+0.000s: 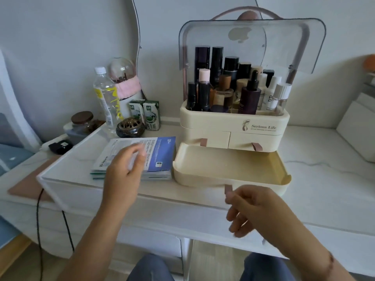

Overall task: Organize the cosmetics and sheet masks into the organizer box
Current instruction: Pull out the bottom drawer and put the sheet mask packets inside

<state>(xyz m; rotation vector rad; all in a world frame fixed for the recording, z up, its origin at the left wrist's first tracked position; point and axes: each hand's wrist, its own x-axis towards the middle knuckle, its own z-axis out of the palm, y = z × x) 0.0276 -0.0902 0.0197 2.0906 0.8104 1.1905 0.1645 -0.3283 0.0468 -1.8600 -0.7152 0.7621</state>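
A cream organizer box (263, 126) stands on the table with its clear lid (251, 43) raised. Several cosmetic bottles (235, 88) stand upright in its top tray. Its wide bottom drawer (229, 165) is pulled out and holds nothing. A stack of sheet masks (158, 155) lies flat just left of the drawer. My left hand (125, 169) hovers over the stack's near edge, fingers loosely curved and blurred, gripping nothing that I can see. My right hand (249, 207) hangs just in front of the drawer's brown pull tab (228, 188), fingers relaxed and apart from it.
At the back left stand a water bottle (105, 98), two milk cartons (146, 116), a dark incense burner (129, 127), a jar (82, 123) and a pink-banded container (127, 86). A black cable (38, 216) hangs off the table's left front edge. My knees show below.
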